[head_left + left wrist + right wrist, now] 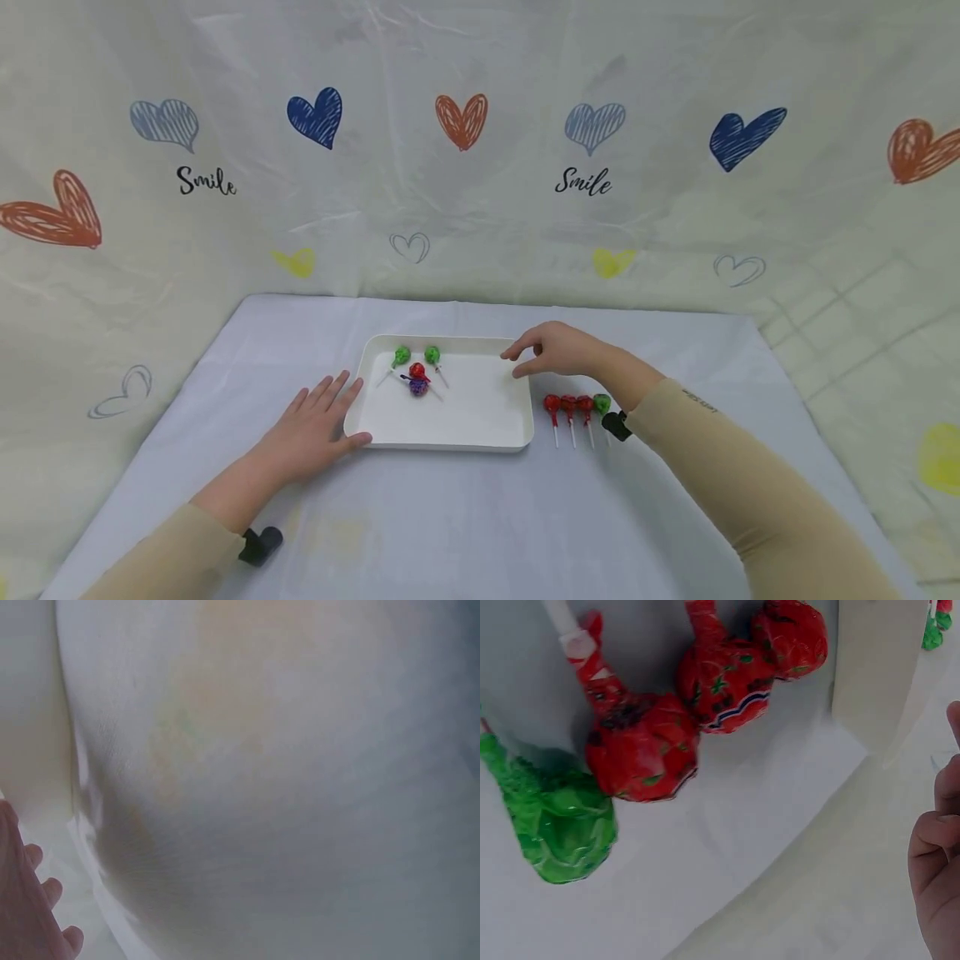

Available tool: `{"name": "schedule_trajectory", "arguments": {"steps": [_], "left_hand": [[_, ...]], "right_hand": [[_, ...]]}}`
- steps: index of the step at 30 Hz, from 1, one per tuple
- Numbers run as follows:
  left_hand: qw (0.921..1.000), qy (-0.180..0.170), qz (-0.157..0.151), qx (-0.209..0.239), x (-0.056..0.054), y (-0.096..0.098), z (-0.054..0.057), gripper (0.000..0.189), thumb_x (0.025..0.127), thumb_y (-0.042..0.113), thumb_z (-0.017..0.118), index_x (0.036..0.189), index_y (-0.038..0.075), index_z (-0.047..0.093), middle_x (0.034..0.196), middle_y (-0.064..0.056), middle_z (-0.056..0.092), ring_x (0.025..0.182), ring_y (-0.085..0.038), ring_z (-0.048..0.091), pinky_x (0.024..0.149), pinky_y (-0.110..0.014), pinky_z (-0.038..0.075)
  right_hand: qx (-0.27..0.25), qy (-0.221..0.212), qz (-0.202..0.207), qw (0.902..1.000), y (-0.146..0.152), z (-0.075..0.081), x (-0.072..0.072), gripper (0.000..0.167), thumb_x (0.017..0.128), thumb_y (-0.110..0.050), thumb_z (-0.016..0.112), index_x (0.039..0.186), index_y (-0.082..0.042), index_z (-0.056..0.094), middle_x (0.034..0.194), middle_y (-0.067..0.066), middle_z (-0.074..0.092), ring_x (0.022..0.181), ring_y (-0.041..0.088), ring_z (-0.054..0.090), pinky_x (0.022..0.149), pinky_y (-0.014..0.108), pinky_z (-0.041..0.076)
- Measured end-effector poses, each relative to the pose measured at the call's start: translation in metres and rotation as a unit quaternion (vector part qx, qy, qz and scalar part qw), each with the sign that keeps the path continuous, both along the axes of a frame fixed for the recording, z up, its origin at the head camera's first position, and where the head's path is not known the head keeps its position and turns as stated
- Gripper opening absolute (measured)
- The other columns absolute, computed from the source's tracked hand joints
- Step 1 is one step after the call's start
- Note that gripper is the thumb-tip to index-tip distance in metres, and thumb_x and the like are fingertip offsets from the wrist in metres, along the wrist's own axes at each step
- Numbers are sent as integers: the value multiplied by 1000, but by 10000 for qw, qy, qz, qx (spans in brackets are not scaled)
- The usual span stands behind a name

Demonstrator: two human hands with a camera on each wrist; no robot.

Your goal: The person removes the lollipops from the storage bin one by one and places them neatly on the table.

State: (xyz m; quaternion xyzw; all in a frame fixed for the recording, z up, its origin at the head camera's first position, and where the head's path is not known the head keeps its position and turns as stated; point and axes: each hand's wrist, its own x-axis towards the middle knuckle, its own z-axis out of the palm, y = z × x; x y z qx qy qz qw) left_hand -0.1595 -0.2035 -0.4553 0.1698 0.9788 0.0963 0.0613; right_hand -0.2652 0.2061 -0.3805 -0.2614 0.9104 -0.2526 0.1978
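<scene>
A white rectangular tray (pixel 480 417) lies on the table. In its left half are two green lollipops (pixel 402 356), a red lollipop (pixel 417 369) and a purple lollipop (pixel 418 387). My left hand (pixel 315 429) rests at the tray's left edge, fingers spread and thumb at the near corner. Over the tray's right rim, my right hand (pixel 558 348) hovers with loosely bent fingers and nothing held; in the right wrist view the hand (pixel 937 885) shows at the right border. Below that forearm, right of the tray, three red lollipops (pixel 568 403) and a green lollipop (pixel 570 829) form a row.
A white cloth (pixel 450 517) covers the table. Behind it hangs a pale backdrop (pixel 510 217) with printed hearts and "Smile" lettering. Each wrist carries a small black camera mount (pixel 260 546); the right one is close by the green lollipop of the row.
</scene>
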Motion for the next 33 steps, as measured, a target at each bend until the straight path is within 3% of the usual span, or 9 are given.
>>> {"name": "schedule_trajectory", "arguments": {"steps": [13, 23, 30, 33], "left_hand": [[9999, -53, -53, 85, 1, -1, 1, 96, 91, 67, 54, 159, 11, 19, 164, -17, 14, 149, -42, 13, 117, -64, 9], [10000, -77, -34, 23, 1, 0, 0, 95, 91, 68, 54, 159, 11, 19, 165, -16, 14, 149, -41, 12, 117, -63, 9], [10000, -86, -28, 5, 1, 0, 1, 95, 90, 66, 55, 159, 11, 19, 165, -16, 14, 149, -41, 12, 117, -64, 9], [10000, -66, -32, -22, 0, 0, 0, 95, 90, 67, 55, 159, 12, 19, 165, -16, 14, 149, -41, 12, 117, -64, 9]], "right_hand": [[430, 75, 470, 9979, -57, 8, -11, 37, 86, -31, 79, 122, -22, 73, 113, -1, 71, 92, 18, 57, 76, 32, 51], [769, 167, 676, 9946, -90, 2, -19, 36, 86, -36, 78, 121, -26, 74, 103, -16, 69, 98, 9, 60, 83, 28, 52], [981, 186, 879, 9911, -113, -1, -21, 31, 87, -34, 78, 116, -24, 76, 104, -15, 70, 114, 18, 60, 92, 32, 50], [1084, 245, 978, 9890, -123, -1, -19, 30, 87, -34, 78, 115, -25, 76, 103, -16, 70, 111, 16, 60, 92, 32, 49]]}}
